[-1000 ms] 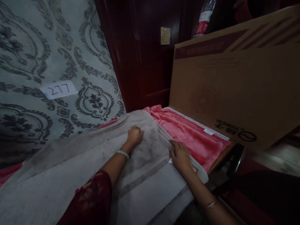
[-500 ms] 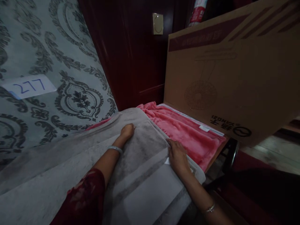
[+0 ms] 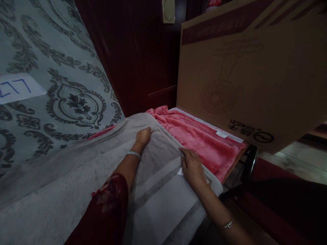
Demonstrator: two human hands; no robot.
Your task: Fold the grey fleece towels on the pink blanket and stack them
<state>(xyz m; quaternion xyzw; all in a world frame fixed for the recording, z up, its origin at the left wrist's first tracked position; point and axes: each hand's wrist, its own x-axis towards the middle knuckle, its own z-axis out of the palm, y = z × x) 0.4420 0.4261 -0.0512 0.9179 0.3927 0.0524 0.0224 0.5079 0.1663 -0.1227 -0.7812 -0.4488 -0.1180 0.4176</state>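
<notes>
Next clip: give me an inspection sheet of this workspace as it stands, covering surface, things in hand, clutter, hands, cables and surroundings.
Surface: mostly hidden under fabric; only a wooden edge shows at the right.
Things in hand: grey blanket spread flat, overlapping a pink blanket.
Clutter: large cardboard box standing on the pink blanket's far side.
Hands: left hand rests on the grey blanket; right hand lies flat at its right edge. Neither grips anything.
Cables: nothing seen.
Surroundings: patterned wallpaper with a paper label reading 277; dark wood panelling; wall switch.
</notes>
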